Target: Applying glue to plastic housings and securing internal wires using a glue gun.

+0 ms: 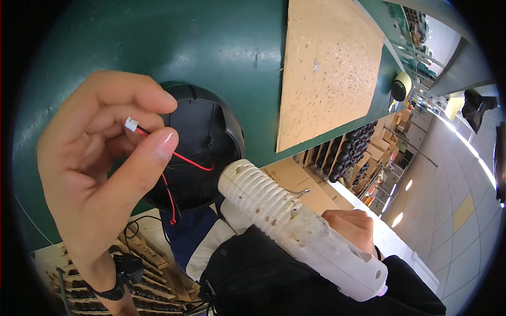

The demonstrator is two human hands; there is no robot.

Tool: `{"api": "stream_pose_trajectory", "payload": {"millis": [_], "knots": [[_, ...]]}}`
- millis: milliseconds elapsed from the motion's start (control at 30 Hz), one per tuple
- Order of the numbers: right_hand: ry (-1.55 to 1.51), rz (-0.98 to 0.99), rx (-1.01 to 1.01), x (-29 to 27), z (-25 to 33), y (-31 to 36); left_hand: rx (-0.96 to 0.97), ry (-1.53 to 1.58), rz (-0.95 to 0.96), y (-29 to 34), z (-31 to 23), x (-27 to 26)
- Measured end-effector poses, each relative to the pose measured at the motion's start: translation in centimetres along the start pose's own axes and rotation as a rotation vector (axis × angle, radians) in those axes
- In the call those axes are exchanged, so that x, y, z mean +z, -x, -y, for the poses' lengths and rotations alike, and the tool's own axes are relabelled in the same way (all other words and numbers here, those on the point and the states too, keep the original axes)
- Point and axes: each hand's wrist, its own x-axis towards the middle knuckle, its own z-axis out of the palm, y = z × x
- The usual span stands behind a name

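Note:
My left hand (110,142), at the left over the bench, is closed in a pinch. A small white plug connector (131,124) on a red and a black wire sits between its thumb and fingers. Beneath it lies a round black plastic shell (221,126), hollow side up, partly hidden by the hand. A thin red wire (192,162) loops over the shell; a second hangs across its near rim. My right hand (350,227) is curled behind a white ribbed plastic tool (295,226); whether it grips the tool is hidden.
A worn brown board (332,68) lies on the green bench (237,31). Cartons (295,181) stand beside the bench edge, with racks of dark round parts (348,152) beyond. A black cable (132,226) hangs below the bench at lower left.

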Motion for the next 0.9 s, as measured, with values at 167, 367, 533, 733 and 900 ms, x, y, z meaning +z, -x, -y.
{"api": "stream_pose_trajectory", "payload": {"millis": [167, 367, 533, 733, 900], "knots": [[0.037, 0.075, 0.046, -0.1, 0.9, 0.3, -0.035, -0.024, 0.008, 0.6, 0.1, -0.4], [0.115, -0.177, -0.011, 1.4, 1.6, 0.1, 0.003, -0.020, 0.001, 0.5, 0.3, -0.1], [-0.031, -0.015, 0.160, -1.0, 3.8, 0.9, -0.040, -0.030, -0.002, 0.3, 0.2, 0.4], [-0.182, -0.251, 0.032, -1.7, 1.4, 4.0, 0.167, -0.198, -0.098, 3.0, 1.4, 0.0], [-0.228, -0.696, 0.053, -1.0, -8.3, 3.6, 0.004, -0.237, 0.155, 6.1, 6.0, -3.2]]}}
